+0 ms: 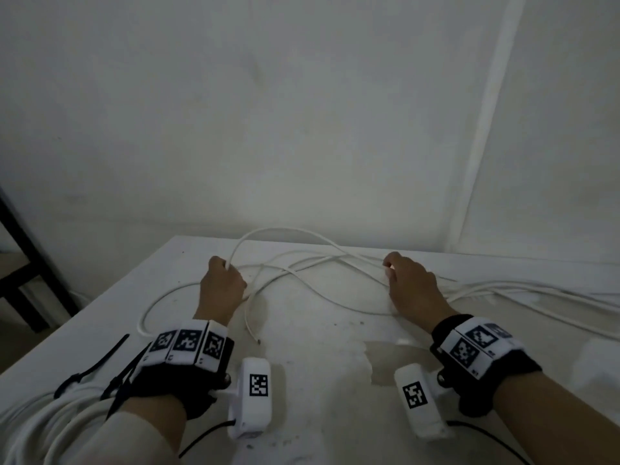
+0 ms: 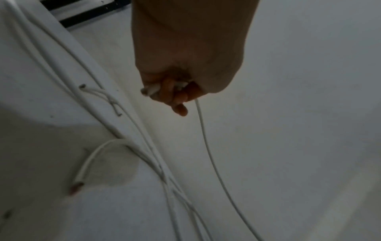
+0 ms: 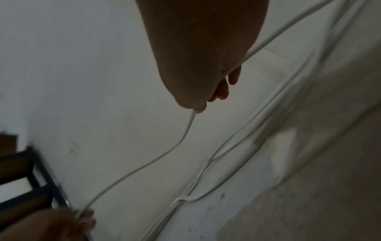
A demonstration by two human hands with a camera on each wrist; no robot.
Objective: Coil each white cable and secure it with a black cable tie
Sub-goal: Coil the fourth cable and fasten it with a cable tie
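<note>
Two hands are on one white cable [image 1: 285, 233]. The left hand [image 1: 221, 290] has its fingers [image 2: 175, 97] curled tight round the cable, with a short end sticking out of the fist. The right hand [image 1: 411, 286] pinches the same cable further along, fingers [image 3: 223, 91] folded over it. Between the hands the cable rises in an arch above the table [image 1: 318, 364]. Beyond them, more white cables [image 1: 503, 290] lie loose and crossed over one another, trailing off to the right. Black cable ties [image 1: 97, 360] lie near the left table edge, beside the left wrist. No finished coil shows in the hands, so the coiling looks barely begun. The risk, as I judge it: pulling in slack could drag a crossed neighbour into the loop, since the strands overlap near the right hand. A loose pinch could also let the stiff arch spring open.
</note>
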